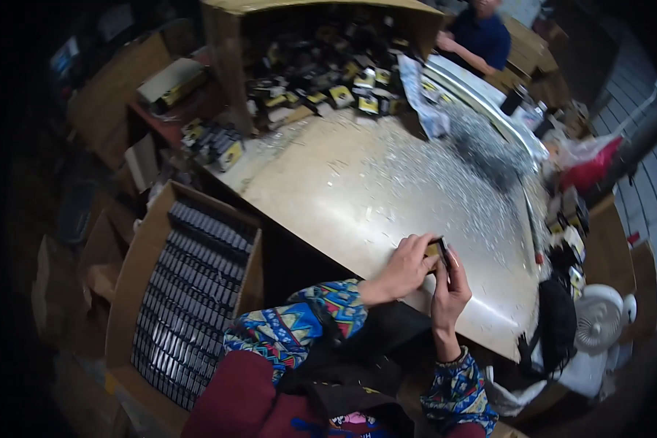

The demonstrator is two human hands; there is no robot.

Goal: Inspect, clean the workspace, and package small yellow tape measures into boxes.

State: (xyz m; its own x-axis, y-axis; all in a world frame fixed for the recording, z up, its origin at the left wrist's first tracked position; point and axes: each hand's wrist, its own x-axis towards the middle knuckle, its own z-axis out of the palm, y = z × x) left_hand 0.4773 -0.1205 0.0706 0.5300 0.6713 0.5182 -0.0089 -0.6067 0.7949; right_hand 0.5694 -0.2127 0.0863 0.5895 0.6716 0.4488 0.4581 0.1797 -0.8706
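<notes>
Over the near edge of the worktable (321,168), both hands meet around a small black case with a yellowish face (435,250). My left hand (405,269) grips it from the left side, fingers closed on it. From the right, my right hand (451,296) holds the same case between thumb and fingers. The fingers cover much of it, so its exact kind cannot be made out. Beyond my hands, many thin shiny metal pins (445,193) lie scattered and heaped on the tabletop.
A tipped carton (230,69) at the back spills small black, white and yellow boxes (369,102). At left, an open carton (252,281) holds rows of dark cases (190,303). A white fan (598,321) stands at right. Another person (482,40) is at the far side.
</notes>
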